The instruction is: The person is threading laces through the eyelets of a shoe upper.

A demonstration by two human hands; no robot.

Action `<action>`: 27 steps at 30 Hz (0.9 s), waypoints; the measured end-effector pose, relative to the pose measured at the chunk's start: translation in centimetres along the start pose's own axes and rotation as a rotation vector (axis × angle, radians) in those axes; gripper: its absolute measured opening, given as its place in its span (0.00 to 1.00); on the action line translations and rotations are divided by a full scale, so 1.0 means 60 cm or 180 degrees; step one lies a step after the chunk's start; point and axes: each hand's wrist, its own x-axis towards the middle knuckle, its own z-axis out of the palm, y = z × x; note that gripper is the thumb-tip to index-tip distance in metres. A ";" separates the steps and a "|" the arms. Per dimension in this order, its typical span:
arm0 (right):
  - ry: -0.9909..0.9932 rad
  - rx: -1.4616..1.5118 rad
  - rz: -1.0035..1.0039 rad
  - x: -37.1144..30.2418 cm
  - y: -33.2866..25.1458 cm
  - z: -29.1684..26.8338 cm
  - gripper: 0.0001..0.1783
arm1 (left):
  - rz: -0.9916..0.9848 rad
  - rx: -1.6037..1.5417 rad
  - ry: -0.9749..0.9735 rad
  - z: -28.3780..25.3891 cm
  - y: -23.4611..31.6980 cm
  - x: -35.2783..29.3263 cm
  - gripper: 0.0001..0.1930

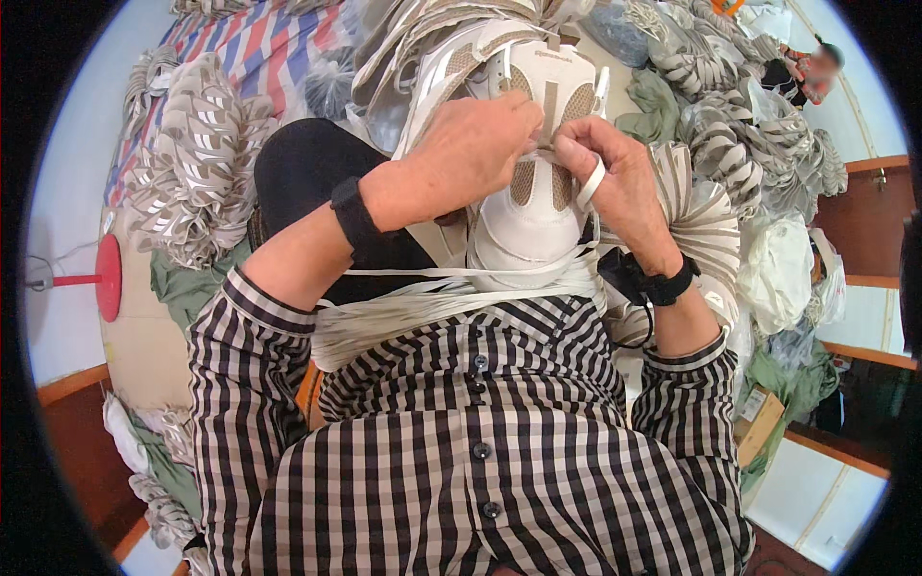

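A white and beige shoe upper (528,226) with brown mesh panels lies in front of me, toe towards my body and tongue (554,77) pointing away. My left hand (480,144) is closed in a pinch over the left lacing edge, with a pale strand running from its fingertips across the tongue. On the other side, my right hand (615,178) pinches a white shoelace (593,182), which loops out below its fingers. A bundle of loose white laces (403,312) lies across my lap, under the toe.
Stacked shoe uppers (413,58) fan out beyond the shoe; more bundles lie at left (197,163) and right (706,202). A striped sheet (245,53) covers the far left floor. A red round stand (109,278) is at left, a white bag (776,274) at right. Another person (812,77) is far right.
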 end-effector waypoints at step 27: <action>-0.0349 0.0847 0.0222 -0.026 -0.039 -0.010 0.16 | -0.0734 -0.0302 0.0241 -0.050 0.035 -0.058 0.11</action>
